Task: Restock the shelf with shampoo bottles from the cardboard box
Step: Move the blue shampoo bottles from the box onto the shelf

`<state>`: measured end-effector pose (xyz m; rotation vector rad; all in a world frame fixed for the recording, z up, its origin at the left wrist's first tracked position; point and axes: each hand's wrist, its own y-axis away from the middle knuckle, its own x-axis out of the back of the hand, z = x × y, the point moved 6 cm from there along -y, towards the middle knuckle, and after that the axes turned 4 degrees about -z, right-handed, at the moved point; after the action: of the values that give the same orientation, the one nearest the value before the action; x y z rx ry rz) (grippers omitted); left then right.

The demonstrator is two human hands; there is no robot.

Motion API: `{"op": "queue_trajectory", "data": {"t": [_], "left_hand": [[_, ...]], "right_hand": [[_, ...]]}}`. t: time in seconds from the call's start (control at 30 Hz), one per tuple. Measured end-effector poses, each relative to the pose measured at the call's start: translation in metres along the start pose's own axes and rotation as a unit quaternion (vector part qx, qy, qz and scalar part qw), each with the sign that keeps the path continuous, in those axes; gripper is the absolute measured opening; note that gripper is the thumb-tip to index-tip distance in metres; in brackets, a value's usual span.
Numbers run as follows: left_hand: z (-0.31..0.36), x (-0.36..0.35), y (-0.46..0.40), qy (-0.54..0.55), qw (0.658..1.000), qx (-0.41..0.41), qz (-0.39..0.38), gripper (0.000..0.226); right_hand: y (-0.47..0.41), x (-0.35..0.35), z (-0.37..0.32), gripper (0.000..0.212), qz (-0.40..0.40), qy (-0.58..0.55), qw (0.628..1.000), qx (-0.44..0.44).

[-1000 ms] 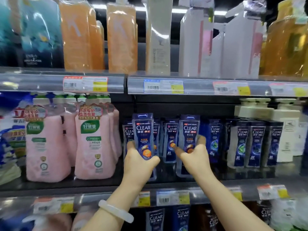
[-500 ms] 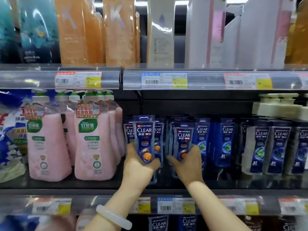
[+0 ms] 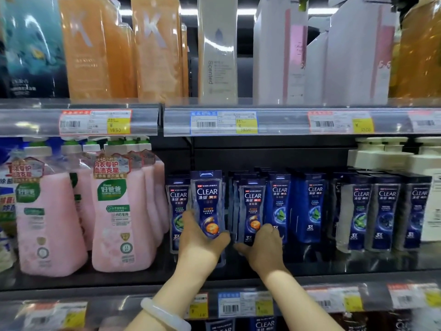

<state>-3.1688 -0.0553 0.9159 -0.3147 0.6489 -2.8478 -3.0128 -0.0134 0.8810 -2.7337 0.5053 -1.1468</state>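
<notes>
My left hand grips a dark blue CLEAR shampoo bottle with an orange picture, held upright in front of the middle shelf. My right hand holds the bottom of a second CLEAR bottle of the same kind, which stands further in among the row. More blue CLEAR bottles fill the shelf to the right. The cardboard box is out of view.
Pink pump bottles stand on the same shelf to the left. White pump bottles rise at the right behind the blue row. Orange and white bottles line the shelf above, with price tags on the rail.
My right hand has pushed its bottle deeper into the row and slid down to the bottle's base. My left hand keeps its bottle in about the same spot. The camera has moved closer.
</notes>
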Motion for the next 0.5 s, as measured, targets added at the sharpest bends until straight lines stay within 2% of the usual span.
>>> {"op": "queue_trajectory", "data": {"t": [0.1,0.23,0.5], "left_hand": [[0.002,-0.004,-0.001,-0.01,1.0,0.013,0.004,0.059],[0.001,-0.009,0.0,-0.022,1.0,0.007,0.006,0.056],[-0.003,-0.017,-0.019,-0.096,0.993,-0.044,0.052,0.06]], "right_hand": [[0.0,0.0,0.001,0.064,0.009,-0.004,1.0,-0.001],[0.005,0.0,0.004,0.065,0.028,-0.025,0.999,0.006],[0.004,0.001,0.004,0.065,0.048,-0.051,0.997,0.018]]}}
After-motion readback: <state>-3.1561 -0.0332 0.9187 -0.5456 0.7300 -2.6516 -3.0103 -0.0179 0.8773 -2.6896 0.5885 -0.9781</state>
